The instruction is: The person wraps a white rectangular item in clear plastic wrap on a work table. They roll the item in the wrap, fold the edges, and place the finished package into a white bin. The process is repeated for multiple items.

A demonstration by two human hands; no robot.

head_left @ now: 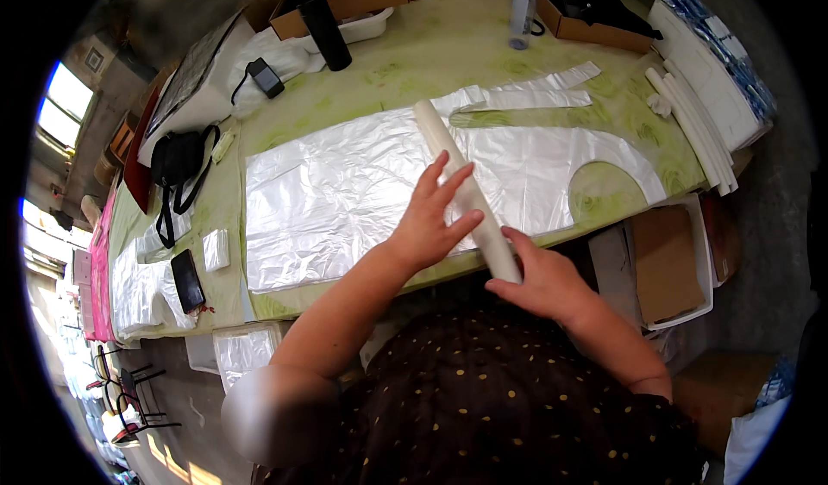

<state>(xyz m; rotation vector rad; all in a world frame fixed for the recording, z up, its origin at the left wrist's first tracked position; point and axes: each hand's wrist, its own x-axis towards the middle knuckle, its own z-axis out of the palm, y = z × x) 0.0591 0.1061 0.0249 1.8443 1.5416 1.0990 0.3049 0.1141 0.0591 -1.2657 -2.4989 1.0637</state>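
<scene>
A long white tube (466,179) lies slantwise across a thin, shiny plastic sheet (336,187) cut like an apron. My left hand (434,218) is at the tube's left side, fingers spread and stretched out, the fingertips against or just over it. At the near end of the tube, by the table's front edge, my right hand (548,278) has its thumb and fingers around it. The sheet is spread flat, with strap-like strips at the far right and a curved loop around a round cutout at the right.
Green patterned cloth covers the table (379,84). A black phone (187,281), a small folded plastic packet (216,250) and a black bag (177,159) lie left. A bottle (522,11) and a black cylinder (324,35) stand at the back. Several white tubes (694,131) lie right.
</scene>
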